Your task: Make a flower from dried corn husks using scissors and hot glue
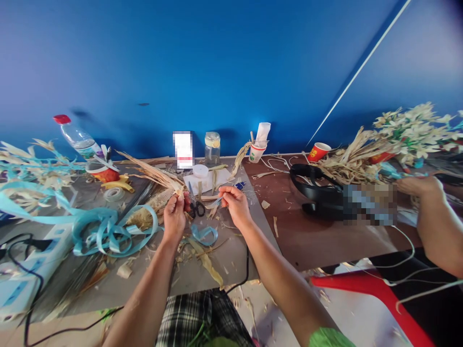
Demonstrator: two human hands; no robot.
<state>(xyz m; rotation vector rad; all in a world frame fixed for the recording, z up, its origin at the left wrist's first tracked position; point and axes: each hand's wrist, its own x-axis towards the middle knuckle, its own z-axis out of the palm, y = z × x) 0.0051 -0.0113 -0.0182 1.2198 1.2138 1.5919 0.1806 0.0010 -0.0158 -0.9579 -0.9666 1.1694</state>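
Note:
My left hand (175, 214) is closed, its thumb and fingers pinching the base of a fan of dried corn husks (155, 172) that points up and to the left. To the right, my right hand (234, 205) is closed in a pinch on a thin pale-blue strip (218, 200); its exact kind is too small to tell. Black-handled scissors (197, 209) lie on the table between the hands. A long light-blue ribbon (103, 231) is heaped in loops left of my left hand, and a shorter ribbon curl (204, 236) rests below the scissors.
At the back stand a glass jar (212, 149), a paper cup (257, 152) and a tilted bottle (77, 137). A power strip (39, 270) lies at left. Rightward are a black headset-like strap (314, 193), a husk heap (347, 161) and another person's hand (421, 188). Husk scraps litter the table.

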